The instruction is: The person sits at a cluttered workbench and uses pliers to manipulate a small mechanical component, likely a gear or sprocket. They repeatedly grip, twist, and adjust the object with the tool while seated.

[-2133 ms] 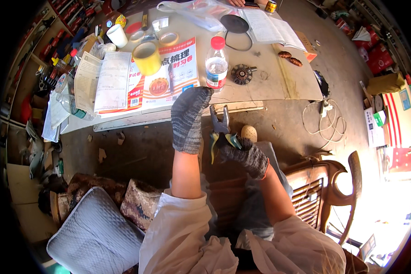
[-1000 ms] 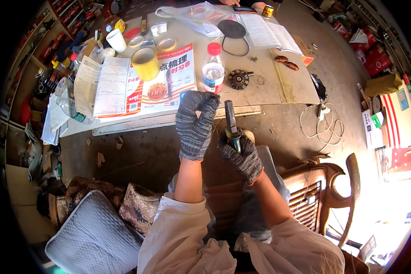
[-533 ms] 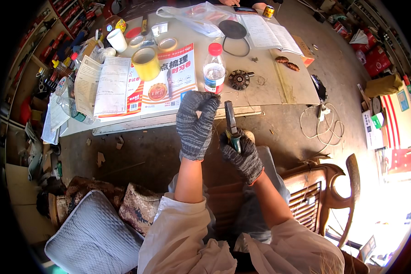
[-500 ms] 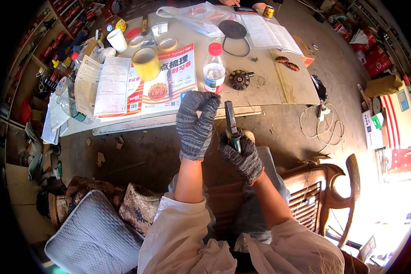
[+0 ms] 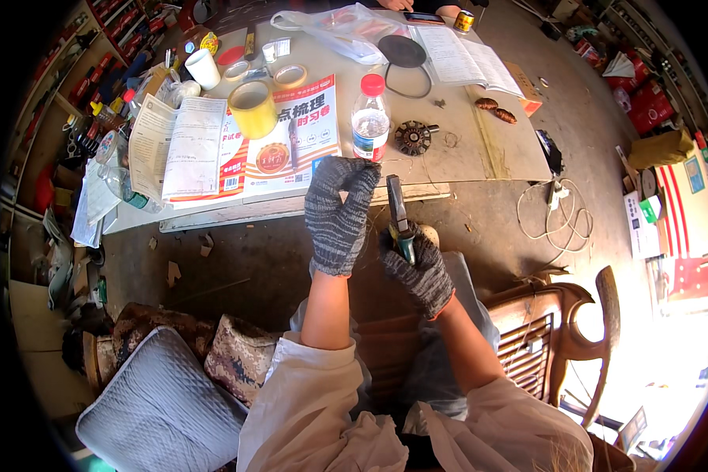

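Both my hands wear grey striped knit gloves. My left hand is raised at the table's front edge, thumb and fingertips pinched together; what they hold, if anything, is too small to make out. My right hand grips a pair of pliers by the handles, with the metal jaws pointing up and away from me. Just beyond my left fingertips a clear plastic bottle with a red cap stands upright on the table. To its right lies a dark, round, toothed part wound with wire.
On the table are a yellow tape roll, printed papers, a plastic bag, an open booklet and two brown cocoon-like things. Another person's hand shows at the far edge. A wooden chair stands right.
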